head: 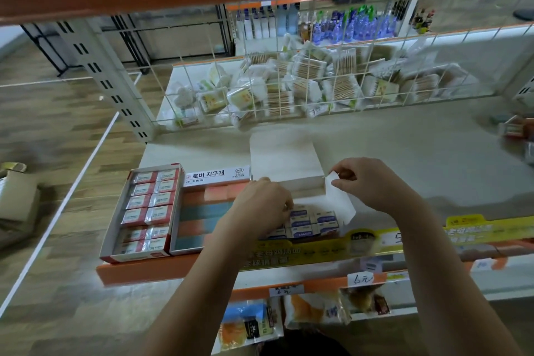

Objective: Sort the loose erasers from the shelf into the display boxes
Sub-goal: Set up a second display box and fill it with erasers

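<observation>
Erasers (313, 221) under left hand (261, 205) (curled on them); right hand (372, 182) pinches flap (339, 199).

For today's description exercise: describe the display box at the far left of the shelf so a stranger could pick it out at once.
Start at the orange-edged shelf in front of the person. Three open boxes sit along its front; take the leftmost, the red-trimmed box. It alone holds two neat columns of red-and-white wrapped erasers, while the middle box holds plain pink and blue blocks.
</observation>
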A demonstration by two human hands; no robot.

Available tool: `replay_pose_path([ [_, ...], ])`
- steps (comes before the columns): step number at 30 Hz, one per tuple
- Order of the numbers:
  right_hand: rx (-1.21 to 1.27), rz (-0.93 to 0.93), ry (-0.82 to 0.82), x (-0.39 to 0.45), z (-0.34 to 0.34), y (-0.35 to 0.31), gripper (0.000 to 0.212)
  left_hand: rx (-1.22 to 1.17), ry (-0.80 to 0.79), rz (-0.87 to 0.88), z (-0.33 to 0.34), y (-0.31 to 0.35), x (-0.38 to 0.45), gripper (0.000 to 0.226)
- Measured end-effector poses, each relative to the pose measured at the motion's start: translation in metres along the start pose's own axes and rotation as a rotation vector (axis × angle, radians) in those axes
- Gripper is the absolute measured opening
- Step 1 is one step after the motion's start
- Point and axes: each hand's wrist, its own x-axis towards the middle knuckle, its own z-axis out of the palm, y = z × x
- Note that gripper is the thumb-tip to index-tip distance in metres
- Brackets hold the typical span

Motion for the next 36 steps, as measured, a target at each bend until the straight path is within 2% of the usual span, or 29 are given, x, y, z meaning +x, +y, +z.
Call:
replay_pose_path([
  [3, -0.022, -0.018, -0.029, 0.005, 0.000, -0.002, 0.023, 0.005, -0.024, 0.032, -0.002, -0.005, 0.005, 0.024],
  [5, -0.015, -0.021, 0.011, 0.009, 0.000, -0.002, 0.022, 0.050, -0.022, 0.067, -0.005, -0.006, 0.010, 0.024],
  [11, -0.046, -0.006, 0.215, 0.002, -0.008, 0.000, 0.029, 0.063, 0.201, 0.200, -0.024, 0.017, 0.035, 0.022],
  [14, -0.131, 0.024, 0.252, -0.015, -0.022, 0.017, 0.036, 0.013, 0.313, 0.233, -0.028, 0.050, 0.055, 0.024],
  [17, -0.193, 0.083, 0.333, -0.042, -0.044, 0.046, 0.039, -0.024, 0.354, 0.288, -0.027, 0.096, 0.071, 0.026],
  [22, -0.276, 0.260, 0.329, -0.090, -0.083, 0.115, 0.046, 0.024, 0.345, 0.373, -0.008, 0.186, 0.095, 0.038],
  [25, -0.291, 0.342, 0.334, -0.122, -0.104, 0.161, 0.047, -0.020, 0.276, 0.372, 0.010, 0.246, 0.113, 0.042],
  [29, -0.303, 0.388, 0.333, -0.168, -0.129, 0.228, 0.047, -0.093, 0.181, 0.338, 0.039, 0.323, 0.135, 0.045],
  [36, -0.230, 0.429, 0.360, -0.198, -0.171, 0.315, 0.045, -0.118, 0.185, 0.333, 0.064, 0.401, 0.170, 0.046],
])
